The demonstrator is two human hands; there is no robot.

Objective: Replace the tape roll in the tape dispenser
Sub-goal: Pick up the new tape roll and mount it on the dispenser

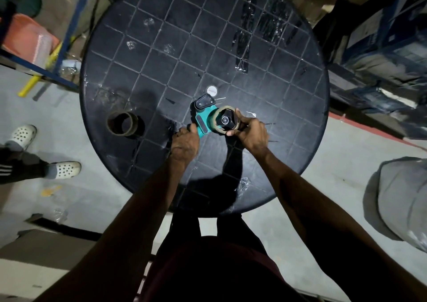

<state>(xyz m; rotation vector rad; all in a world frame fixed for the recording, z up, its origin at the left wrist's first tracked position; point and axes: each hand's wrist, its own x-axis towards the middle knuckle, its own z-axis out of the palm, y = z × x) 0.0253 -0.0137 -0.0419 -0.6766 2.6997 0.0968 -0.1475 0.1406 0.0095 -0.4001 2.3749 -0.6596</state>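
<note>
A teal tape dispenser with a black head lies on its side on the round black table. My left hand grips its handle end. A brown tape roll sits around the dispenser's black hub, and my right hand wraps its fingers around the roll's right side. An empty brown cardboard core stands upright on the table, well to the left of my hands.
A small white round cap lies just beyond the dispenser. Strips of clear tape are stuck on the table's far right. Another person's feet in white clogs stand at the left. Blue shelving frames both sides, and a grey bundle sits at the right.
</note>
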